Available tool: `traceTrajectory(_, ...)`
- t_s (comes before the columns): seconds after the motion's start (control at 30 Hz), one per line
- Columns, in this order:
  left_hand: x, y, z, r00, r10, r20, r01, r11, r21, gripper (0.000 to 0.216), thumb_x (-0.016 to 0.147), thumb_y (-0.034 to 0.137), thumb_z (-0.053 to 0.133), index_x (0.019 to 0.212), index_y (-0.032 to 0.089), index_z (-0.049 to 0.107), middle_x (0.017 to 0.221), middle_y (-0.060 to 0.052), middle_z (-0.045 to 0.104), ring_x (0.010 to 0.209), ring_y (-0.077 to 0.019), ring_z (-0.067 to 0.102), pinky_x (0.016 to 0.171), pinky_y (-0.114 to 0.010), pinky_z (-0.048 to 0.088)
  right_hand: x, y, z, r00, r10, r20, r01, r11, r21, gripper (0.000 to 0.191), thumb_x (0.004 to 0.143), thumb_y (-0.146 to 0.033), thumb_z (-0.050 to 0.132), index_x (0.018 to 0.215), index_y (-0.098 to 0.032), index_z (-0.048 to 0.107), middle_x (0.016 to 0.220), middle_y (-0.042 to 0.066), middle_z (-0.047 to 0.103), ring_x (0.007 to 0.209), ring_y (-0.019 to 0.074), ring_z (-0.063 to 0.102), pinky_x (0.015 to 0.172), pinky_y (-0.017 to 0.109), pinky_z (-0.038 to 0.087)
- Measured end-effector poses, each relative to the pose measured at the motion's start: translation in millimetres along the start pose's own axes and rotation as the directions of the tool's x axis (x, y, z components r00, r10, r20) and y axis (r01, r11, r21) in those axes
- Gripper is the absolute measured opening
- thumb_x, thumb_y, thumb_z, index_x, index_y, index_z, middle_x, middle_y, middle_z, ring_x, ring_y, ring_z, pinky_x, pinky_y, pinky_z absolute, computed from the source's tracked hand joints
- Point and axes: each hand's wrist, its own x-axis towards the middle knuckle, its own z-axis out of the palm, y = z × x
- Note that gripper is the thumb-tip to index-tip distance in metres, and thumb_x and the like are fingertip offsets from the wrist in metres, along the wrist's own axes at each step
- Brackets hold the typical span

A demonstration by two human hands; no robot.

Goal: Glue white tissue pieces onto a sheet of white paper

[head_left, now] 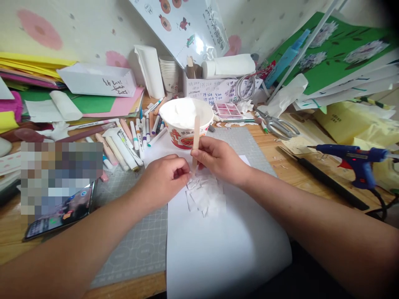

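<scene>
My right hand (pixel 220 160) grips a flat wooden craft stick (pixel 196 135) between thumb and fingers. The stick stands nearly upright, its lower end down by a patch of overlapping torn white tissue pieces (pixel 207 197). My left hand (pixel 166 178) is closed in a pinch at the patch's upper left edge; what its fingertips hold is too small to make out. Both hands are above a large white paper sheet (pixel 218 253). Just behind them is a printed paper bowl (pixel 183 141) with white, fluffy-looking material (pixel 184 112) inside.
Under the sheet lies a grey cutting mat (pixel 137 245). Several markers (pixel 140 133) and a phone (pixel 62 222) are at left. To the right are scissors (pixel 277 124), a black-handled tool (pixel 330 180) and a blue glue gun (pixel 358 155). Paper cups (pixel 168 74) stand at the back.
</scene>
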Motion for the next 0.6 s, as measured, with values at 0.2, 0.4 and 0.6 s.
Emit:
traceTrajectory(0.2, -2, 2, -1, 1.000, -0.028, 0.005, 0.028, 0.999, -0.035, 0.010, 0.079, 0.024, 0.055, 0.073, 0.020, 0.062, 0.078, -0.001, 0.061, 0.073, -0.0177, 0.057, 0.068, -0.030, 0.041, -8, -20, -35, 0.949, -0.152, -0.276, 0.196, 0.970, 0.142, 0.012, 0.085, -0.028, 0.056, 0.077, -0.020, 0.052, 0.072, 0.000, 0.062, 0.069, 0.0157, 0.062, 0.066, 0.032, 0.051)
traceTrajectory(0.4, -3, -1, 2, 0.999, -0.014, -0.046, 0.010, 0.996, -0.092, 0.003, 0.075, 0.019, 0.056, 0.074, 0.020, 0.059, 0.079, -0.001, 0.061, 0.074, -0.0177, 0.058, 0.067, -0.029, 0.042, 14, -37, -73, 0.952, -0.215, -0.219, 0.197, 0.975, -0.102, 0.007, 0.076, -0.016, 0.047, 0.081, -0.022, 0.048, 0.071, -0.002, 0.055, 0.067, 0.0144, 0.056, 0.064, 0.029, 0.046)
traceTrajectory(0.6, -2, -4, 4, 0.997, -0.023, -0.067, 0.016, 0.993, -0.115, 0.007, 0.073, 0.014, 0.057, 0.072, 0.020, 0.053, 0.075, 0.001, 0.059, 0.069, -0.0165, 0.056, 0.062, -0.027, 0.039, 65, -60, -60, 0.995, -0.058, 0.076, 0.090, 0.845, -0.527, 0.008, 0.076, -0.020, 0.055, 0.079, -0.018, 0.062, 0.059, -0.005, 0.046, 0.057, 0.0114, 0.044, 0.058, 0.026, 0.033)
